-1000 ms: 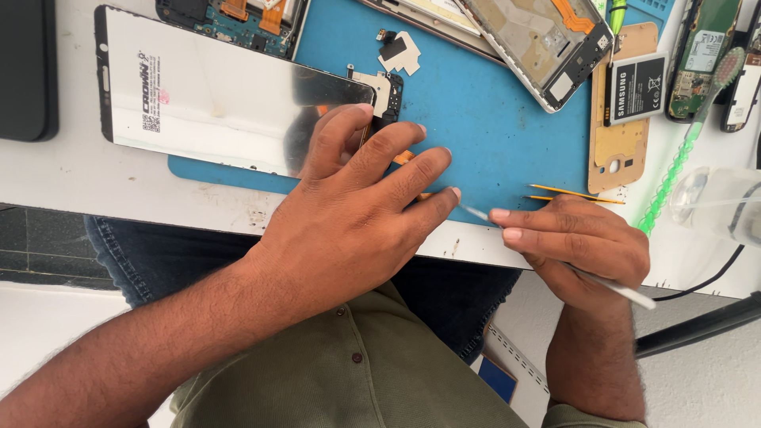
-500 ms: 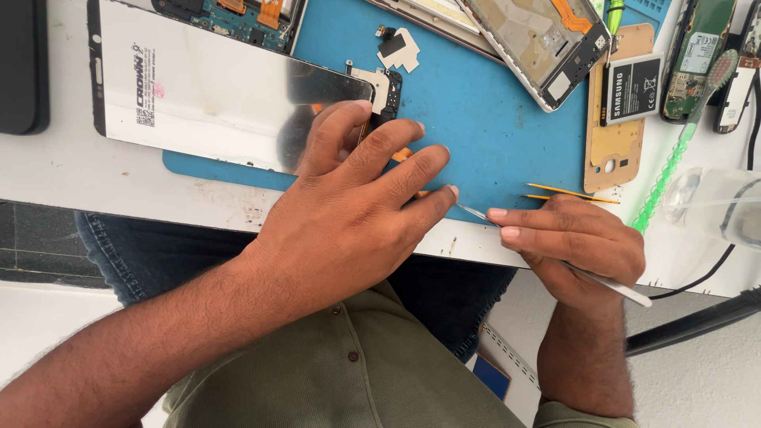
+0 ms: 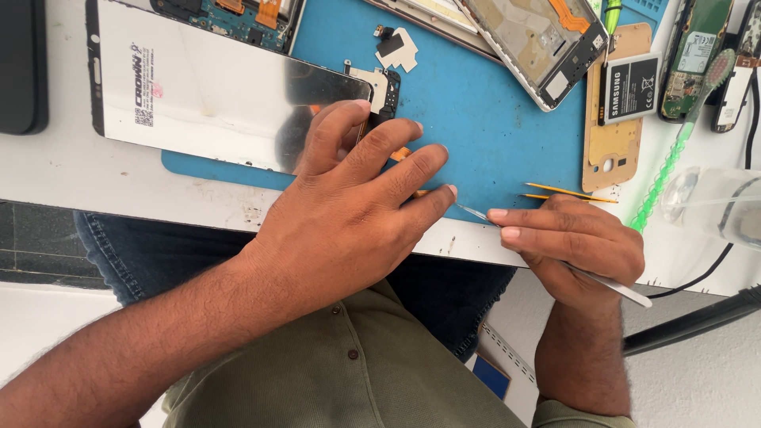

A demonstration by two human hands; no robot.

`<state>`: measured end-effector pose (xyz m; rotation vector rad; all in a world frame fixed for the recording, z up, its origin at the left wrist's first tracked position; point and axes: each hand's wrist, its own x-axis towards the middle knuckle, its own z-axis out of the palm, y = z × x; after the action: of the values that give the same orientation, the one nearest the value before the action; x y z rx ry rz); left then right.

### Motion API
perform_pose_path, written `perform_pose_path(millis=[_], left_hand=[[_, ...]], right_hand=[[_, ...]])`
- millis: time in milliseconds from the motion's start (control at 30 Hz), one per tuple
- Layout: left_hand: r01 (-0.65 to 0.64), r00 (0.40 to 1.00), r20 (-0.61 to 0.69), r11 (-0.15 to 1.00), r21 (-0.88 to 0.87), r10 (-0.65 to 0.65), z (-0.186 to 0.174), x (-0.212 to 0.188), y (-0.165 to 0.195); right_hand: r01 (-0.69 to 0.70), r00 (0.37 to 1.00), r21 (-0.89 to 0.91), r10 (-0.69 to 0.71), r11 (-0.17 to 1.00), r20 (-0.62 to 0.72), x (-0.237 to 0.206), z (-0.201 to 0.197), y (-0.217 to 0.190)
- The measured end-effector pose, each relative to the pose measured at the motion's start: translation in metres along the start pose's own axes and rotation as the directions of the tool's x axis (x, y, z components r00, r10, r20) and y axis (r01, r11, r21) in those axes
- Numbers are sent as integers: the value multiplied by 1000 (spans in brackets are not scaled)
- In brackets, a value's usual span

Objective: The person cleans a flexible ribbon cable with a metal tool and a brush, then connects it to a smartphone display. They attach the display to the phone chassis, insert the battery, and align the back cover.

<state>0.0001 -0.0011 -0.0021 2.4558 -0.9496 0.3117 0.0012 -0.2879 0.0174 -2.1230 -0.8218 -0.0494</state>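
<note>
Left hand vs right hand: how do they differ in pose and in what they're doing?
The left hand lies flat, palm down, fingers spread over the blue mat and the corner of the shiny screen panel; the right hand is curled in a pinch. The left hand holds no tool; the right hand grips thin metal tweezers, tip aimed at the left fingertips. The left hand is on the mat; the right hand sits at the table edge. Both are bare.

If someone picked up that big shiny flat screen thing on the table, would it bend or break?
The display panel looks very thin and flat, so it is probably light and could flex a little. Its glossy, mirror-like face suggests it may be slippery and crack easily. The left hand rests flat near its corner, while the right hand holds tweezers.
</note>
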Motion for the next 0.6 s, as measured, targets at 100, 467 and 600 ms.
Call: perform_pose_path(millis=[100, 467, 600], left_hand=[[6, 1000, -7, 1000, -11, -6, 0, 0, 0], [-6, 1000, 4, 1000, 18, 6, -2, 1, 0], [2, 1000, 0, 1000, 15, -2, -1, 0, 0]], right_hand=[[9, 1000, -7, -9, 1000, -19, 0, 2, 1], [-25, 999, 10, 25, 1000, -22, -1, 1, -2], [-5, 1000, -22, 5, 1000, -3, 0, 1, -3]])
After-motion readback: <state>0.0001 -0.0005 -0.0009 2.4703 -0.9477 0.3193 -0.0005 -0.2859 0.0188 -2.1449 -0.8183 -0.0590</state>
